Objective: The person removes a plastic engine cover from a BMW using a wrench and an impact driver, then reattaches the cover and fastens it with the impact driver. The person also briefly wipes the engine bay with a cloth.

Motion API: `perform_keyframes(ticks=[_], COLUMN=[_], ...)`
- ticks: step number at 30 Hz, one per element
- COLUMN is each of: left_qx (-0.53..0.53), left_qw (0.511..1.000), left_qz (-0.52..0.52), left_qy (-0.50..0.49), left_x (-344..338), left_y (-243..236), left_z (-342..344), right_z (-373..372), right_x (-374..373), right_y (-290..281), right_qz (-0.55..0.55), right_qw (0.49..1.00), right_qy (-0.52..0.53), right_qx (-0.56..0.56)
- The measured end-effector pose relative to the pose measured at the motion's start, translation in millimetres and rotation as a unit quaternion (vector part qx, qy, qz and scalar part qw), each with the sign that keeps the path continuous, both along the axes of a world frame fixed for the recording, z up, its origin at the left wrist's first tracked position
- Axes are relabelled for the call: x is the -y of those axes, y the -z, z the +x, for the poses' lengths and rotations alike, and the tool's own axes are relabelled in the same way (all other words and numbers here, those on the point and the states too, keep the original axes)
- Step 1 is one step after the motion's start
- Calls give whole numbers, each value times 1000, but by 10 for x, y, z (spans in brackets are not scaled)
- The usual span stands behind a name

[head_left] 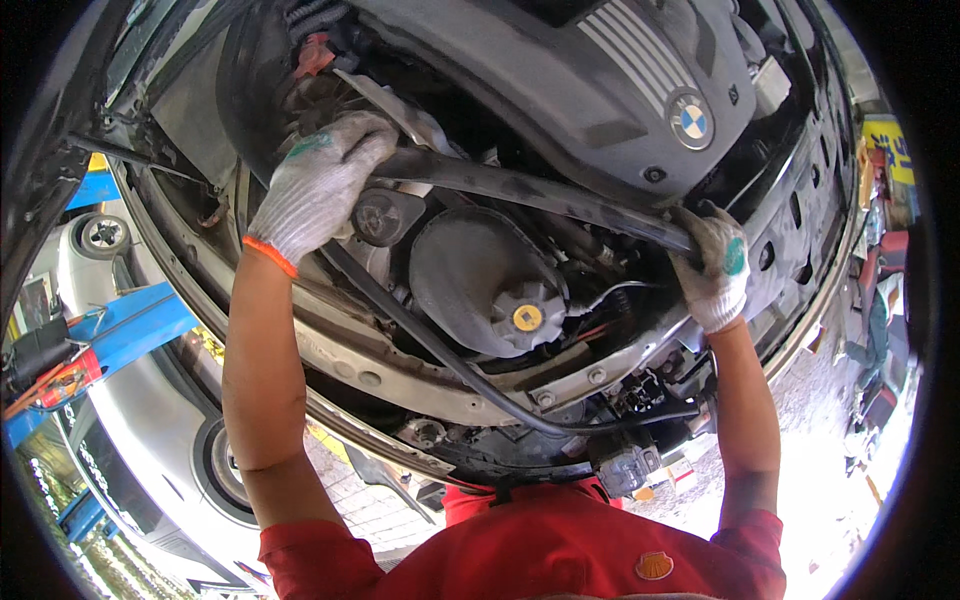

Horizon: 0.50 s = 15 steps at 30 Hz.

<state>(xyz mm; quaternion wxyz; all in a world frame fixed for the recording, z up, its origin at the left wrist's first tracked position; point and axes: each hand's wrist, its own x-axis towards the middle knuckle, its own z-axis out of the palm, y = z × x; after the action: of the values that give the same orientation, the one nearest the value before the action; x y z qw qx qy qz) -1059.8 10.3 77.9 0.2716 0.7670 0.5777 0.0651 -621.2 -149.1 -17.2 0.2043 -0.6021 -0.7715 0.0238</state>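
A thick black bar point(540, 197) lies across the car's engine bay, sloping down slightly to the right. My left hand point(328, 178), in a grey-white knit glove with an orange cuff, is closed around the bar's left end. At its right end my right hand point(715, 262), gloved the same way, grips it with the fingers curled over the top. Below the bar sits a rounded black coolant tank point(470, 275) with a ribbed cap point(527, 318) that has a yellow centre. A round black cap point(380, 217) is just under my left wrist.
A grey engine cover point(570, 90) fills the far side. A thin black hose point(430, 345) curves along the front body rail point(350, 365). Left of the car stand a blue lift post point(145, 325) and a silver car point(150, 420). Assorted items line the right side.
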Motion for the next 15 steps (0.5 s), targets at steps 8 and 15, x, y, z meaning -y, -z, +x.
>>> perform_keyframes(ticks=[8, 15], left_qx=[-33, 43], left_qw=[988, 986], left_qz=[53, 20], left_qy=[-139, -162], left_x=[21, 0], left_y=[313, 265], left_z=[117, 73], right_z=[-6, 36], right_x=[-3, 17], right_y=[-22, -42], right_qz=[3, -52], right_qw=[1000, 998], right_qy=[23, 36], right_qx=[16, -2])
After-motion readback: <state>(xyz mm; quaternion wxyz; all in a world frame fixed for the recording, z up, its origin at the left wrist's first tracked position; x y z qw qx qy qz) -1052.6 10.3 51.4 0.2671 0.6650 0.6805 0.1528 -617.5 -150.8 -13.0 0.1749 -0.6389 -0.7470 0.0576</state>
